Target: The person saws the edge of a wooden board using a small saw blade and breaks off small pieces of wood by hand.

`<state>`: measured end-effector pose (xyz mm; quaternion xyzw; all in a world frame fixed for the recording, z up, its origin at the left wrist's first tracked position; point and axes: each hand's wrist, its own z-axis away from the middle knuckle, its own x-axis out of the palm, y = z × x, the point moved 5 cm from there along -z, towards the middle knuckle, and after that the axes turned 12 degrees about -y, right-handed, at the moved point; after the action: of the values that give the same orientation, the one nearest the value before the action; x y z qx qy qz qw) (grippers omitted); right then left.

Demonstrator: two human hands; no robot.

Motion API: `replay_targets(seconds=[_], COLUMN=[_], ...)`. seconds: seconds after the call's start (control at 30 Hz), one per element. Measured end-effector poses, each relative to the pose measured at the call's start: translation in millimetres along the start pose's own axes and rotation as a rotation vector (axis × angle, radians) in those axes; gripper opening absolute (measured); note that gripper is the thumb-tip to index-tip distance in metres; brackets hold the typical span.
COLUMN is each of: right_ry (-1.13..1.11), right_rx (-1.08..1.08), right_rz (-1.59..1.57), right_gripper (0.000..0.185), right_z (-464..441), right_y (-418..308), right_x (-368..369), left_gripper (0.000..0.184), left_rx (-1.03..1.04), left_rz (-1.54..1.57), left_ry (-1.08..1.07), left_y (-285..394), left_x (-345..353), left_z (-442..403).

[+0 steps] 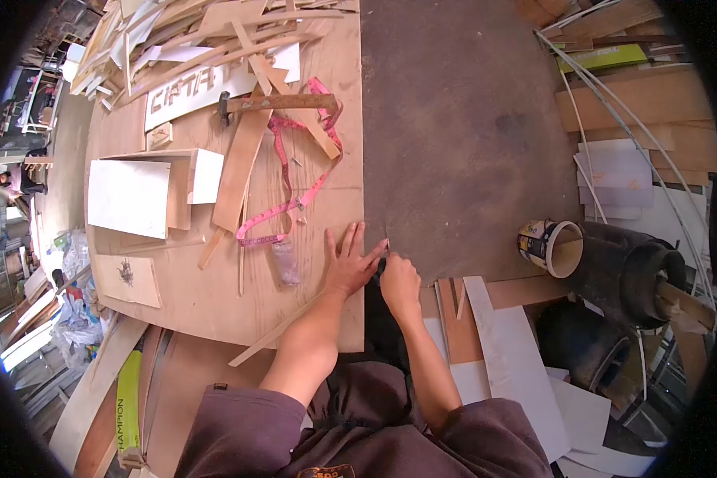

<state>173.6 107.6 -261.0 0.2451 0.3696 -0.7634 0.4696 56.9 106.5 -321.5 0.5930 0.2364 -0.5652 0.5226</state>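
My left hand [350,264] lies with fingers spread on the plywood table [338,191] near its right edge, thumb reaching past the edge. Close beside it, just off the edge, my right hand [400,280] is closed in a fist around something I cannot make out; a thin tip shows near the left thumb. Left of my hands, a pink measuring tape [315,187] loops over the table beside a small clear packet [285,263]. A hammer [283,103] rests across wood strips farther up. A thin wood strip [272,332] runs under my left forearm.
Wood offcuts [207,40] are piled at the table's top left. A white-faced box [127,195] and a small board with nails [127,279] sit at the left. Right, on the floor, stand a bucket [564,248] and a black container [625,271]; boards [526,358] lean below.
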Motion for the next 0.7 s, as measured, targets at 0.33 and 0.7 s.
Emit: replay_targets(seconds=[0.33, 0.7], right_ry=[-0.041, -0.038], right_rx=[0.049, 0.031], right_rz=[-0.086, -0.061], right_gripper=[0.015, 0.015], right_z=[30, 31], right_y=[-2, 7], right_x=[-15, -6], left_gripper=[0.056, 0.056], left_rx=[-0.007, -0.006], left_rz=[-0.089, -0.098], left_ry=[0.006, 0.031], left_y=[1, 0], left_x=[2, 6], left_z=[0, 1])
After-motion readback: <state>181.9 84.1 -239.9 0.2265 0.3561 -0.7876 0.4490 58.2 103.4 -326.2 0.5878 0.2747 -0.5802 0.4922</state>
